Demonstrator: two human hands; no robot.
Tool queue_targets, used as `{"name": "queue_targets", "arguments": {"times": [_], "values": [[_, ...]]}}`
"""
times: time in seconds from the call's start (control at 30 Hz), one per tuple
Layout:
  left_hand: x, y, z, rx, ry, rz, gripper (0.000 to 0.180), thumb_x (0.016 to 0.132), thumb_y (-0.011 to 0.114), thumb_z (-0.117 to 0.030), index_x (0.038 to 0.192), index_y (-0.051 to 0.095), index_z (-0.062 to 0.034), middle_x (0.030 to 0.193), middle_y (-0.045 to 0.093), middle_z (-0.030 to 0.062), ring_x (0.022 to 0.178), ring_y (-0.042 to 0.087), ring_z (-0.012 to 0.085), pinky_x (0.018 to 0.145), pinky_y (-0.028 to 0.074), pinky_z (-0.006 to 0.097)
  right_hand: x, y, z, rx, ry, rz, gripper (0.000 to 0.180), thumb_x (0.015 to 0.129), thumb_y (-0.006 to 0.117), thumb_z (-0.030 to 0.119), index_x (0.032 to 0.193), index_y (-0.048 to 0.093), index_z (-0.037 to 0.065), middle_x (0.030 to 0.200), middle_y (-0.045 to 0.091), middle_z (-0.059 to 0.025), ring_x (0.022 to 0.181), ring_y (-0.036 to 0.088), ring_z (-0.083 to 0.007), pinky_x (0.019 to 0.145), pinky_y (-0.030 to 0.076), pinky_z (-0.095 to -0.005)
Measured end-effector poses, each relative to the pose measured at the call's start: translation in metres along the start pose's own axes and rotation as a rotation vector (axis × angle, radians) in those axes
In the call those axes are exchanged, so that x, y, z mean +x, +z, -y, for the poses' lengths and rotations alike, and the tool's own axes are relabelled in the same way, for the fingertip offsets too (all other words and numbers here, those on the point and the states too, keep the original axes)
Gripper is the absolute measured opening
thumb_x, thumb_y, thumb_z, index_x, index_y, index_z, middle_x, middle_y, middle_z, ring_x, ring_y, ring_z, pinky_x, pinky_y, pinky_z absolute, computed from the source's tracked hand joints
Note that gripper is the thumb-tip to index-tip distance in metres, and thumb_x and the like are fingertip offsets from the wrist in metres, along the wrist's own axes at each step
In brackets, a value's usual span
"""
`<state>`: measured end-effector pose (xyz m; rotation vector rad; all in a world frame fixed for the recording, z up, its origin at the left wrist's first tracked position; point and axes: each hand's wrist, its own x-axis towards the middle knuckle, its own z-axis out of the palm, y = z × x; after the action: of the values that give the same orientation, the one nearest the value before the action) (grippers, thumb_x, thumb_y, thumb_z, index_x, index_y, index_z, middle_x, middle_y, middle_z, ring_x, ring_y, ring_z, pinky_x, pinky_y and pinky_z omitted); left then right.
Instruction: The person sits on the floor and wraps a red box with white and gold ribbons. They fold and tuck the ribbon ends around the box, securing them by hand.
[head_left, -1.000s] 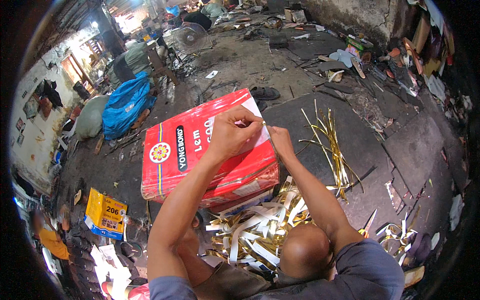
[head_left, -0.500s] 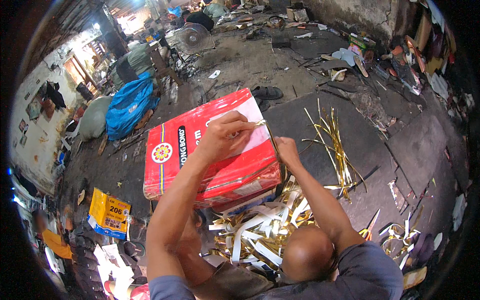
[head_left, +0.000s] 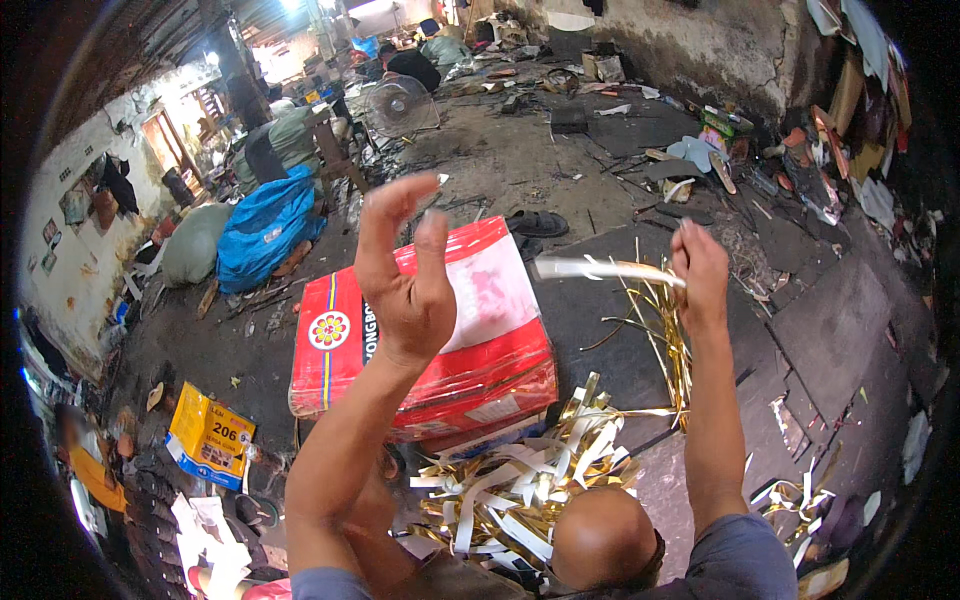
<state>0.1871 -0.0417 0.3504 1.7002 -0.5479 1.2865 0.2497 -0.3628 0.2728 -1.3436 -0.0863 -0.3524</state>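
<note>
A red cardboard box [head_left: 470,385] with a pale pink and white patch on top stands in front of me. Over its upper face my left hand [head_left: 405,285] is raised, thumb and fingers apart and nothing between them. Off to the right, my right hand [head_left: 703,275] is closed on one end of a pale strip [head_left: 600,269], which stretches out leftward, smeared by motion. Thin gold strips [head_left: 678,365] lie on the dark floor below that hand. Between the box and my bare knee [head_left: 603,535] is a tangled heap of white and gold strips [head_left: 510,490].
At the lower left lies a yellow and blue carton piece [head_left: 210,435]. Beyond the box are a dark sandal [head_left: 538,223], a blue plastic sack [head_left: 268,230] and a standing fan [head_left: 402,105]. Scraps line the right side. A person in yellow [head_left: 95,475] is at the far left.
Both hands have lifted off the box and moved apart. My left hand has opened; my right has swung right and up, now holding the strip. The view has shifted slightly.
</note>
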Motion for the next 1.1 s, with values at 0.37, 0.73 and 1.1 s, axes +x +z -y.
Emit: {"name": "queue_targets", "arguments": {"times": [0.37, 0.73, 1.1], "values": [[-0.026, -0.026, 0.043, -0.339, -0.89, 0.477, 0.039, 0.104, 0.045, -0.027, 0.126, 0.065, -0.0016, 0.114, 0.07, 0.0077, 0.101, 0.066, 0.0161, 0.093, 0.051, 0.036, 0.019, 0.084, -0.031, -0.79, -0.105, 0.271, 0.04, 0.098, 0.061, 0.034, 0.086, 0.072, -0.003, 0.076, 0.071, -0.0206, 0.073, 0.071, -0.0307, 0.072, 0.052, -0.0423], [-0.07, -0.024, 0.045, -0.064, -0.153, 0.726, 0.013, 0.089, 0.071, -0.009, 0.099, 0.076, -0.0012, 0.096, 0.072, 0.0117, 0.084, 0.07, 0.0234, 0.078, 0.057, 0.035, 0.051, 0.047, -0.034, -0.328, 0.4, 0.477, 0.062, 0.105, 0.043, 0.06, 0.091, 0.067, 0.005, 0.063, 0.065, -0.006, 0.049, 0.058, -0.0134, 0.047, 0.044, -0.0305], [-0.069, -0.001, 0.04, -0.031, -0.112, 0.676, 0.017, 0.09, 0.069, -0.006, 0.105, 0.075, -0.0021, 0.099, 0.07, 0.0134, 0.09, 0.069, 0.0291, 0.076, 0.056, 0.037, 0.003, 0.125, -0.024, -0.552, 0.093, 0.497, 0.046, 0.101, 0.062, 0.042, 0.082, 0.069, 0.001, 0.065, 0.067, -0.0079, 0.053, 0.064, -0.0153, 0.054, 0.051, -0.0326]]}}
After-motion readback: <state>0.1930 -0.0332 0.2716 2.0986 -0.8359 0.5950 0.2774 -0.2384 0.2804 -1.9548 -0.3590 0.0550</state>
